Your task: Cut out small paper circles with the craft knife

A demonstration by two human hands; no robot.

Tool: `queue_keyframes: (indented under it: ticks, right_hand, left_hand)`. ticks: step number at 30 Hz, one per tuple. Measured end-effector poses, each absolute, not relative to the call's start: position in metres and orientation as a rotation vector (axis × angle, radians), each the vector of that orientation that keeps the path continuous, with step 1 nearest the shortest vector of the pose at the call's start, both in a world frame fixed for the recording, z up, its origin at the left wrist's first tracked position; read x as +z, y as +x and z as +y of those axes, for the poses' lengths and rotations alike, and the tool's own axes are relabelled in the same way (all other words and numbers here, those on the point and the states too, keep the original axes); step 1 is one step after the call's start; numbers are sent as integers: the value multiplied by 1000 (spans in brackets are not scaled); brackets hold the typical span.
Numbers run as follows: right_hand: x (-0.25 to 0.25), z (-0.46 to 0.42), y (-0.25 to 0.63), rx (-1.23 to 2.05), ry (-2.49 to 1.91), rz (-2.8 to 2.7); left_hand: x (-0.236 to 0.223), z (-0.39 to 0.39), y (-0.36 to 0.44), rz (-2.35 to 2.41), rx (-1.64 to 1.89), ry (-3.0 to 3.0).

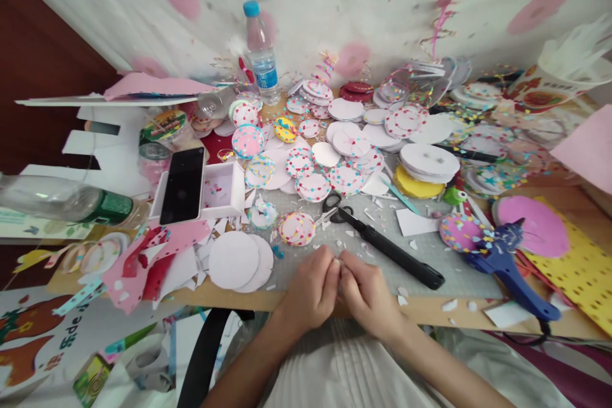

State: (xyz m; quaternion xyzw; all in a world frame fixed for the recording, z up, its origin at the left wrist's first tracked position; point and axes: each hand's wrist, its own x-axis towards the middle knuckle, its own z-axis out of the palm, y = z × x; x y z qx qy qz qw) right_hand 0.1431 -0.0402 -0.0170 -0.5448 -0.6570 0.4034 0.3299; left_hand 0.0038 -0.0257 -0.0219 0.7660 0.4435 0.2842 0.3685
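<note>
My left hand (310, 290) and my right hand (367, 293) meet at the near edge of the desk, fingers curled and pinched together over the grey cutting mat (344, 255). A sliver of something white shows between the fingertips; I cannot make out what it is. Just beyond the hands lie a black utility knife (394, 252), small scissors (331, 205) and a decorated paper disc (296, 228). Plain white paper circles (239, 260) lie to the left of my left hand.
Many decorated paper discs (349, 153) cover the desk's middle and back. A phone (182, 183) rests on a white box, a water bottle (261, 54) stands at the back, a green-labelled bottle (62, 201) lies left, a blue glue gun (504, 261) lies right.
</note>
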Motion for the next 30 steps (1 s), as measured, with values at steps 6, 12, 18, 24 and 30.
queue_keyframes:
  ticks: [6,12,18,24,30]
  right_hand:
    - [-8,-32,155,957,-1333,-1933]
    - [-5,-33,171,959,-1361,-1965]
    - [-9,-31,191,791,-1531,-2037]
    - [2,-36,183,714,-1339,-2008]
    - [10,-36,166,763,-1132,-1938]
  left_hand:
    - [-6,-22,-3,1089,681,1743]
    - [0,-22,-9,1068,635,1666]
    - [-4,-25,-13,1101,705,1481]
    - [-2,-25,-13,1070,731,1383]
    - [2,-28,-12,1048,740,1533]
